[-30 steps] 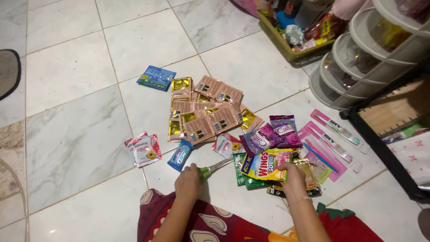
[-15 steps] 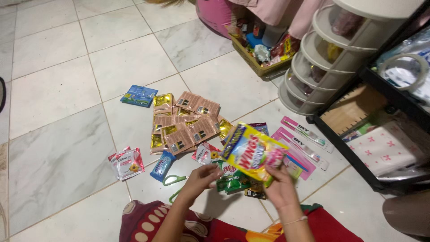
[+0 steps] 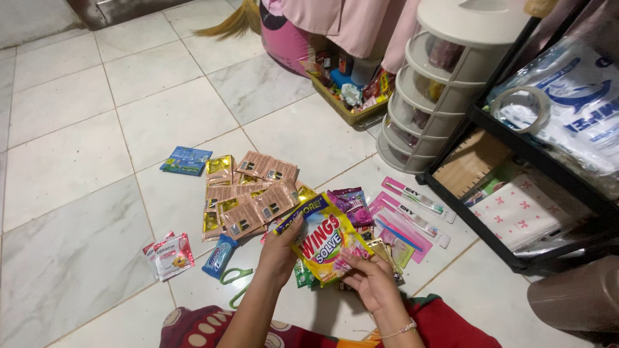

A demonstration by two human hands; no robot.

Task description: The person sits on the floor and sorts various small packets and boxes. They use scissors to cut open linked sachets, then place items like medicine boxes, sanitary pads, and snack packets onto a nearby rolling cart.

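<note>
Lifted just above the floor near its front edge, over the scattered sachets (image 3: 248, 193), the yellow packet (image 3: 322, 240) looks light, soft and crinkly, the left hand (image 3: 278, 248) pinching its side and the right hand (image 3: 369, 280) fingers closed on its bottom corner.

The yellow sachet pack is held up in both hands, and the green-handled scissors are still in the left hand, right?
Not quite. The yellow sachet pack is indeed held up in both hands, left hand and right hand, but the green-handled scissors are not in the left hand: they lie on the floor tiles beside that arm. The head view shows it.
</note>
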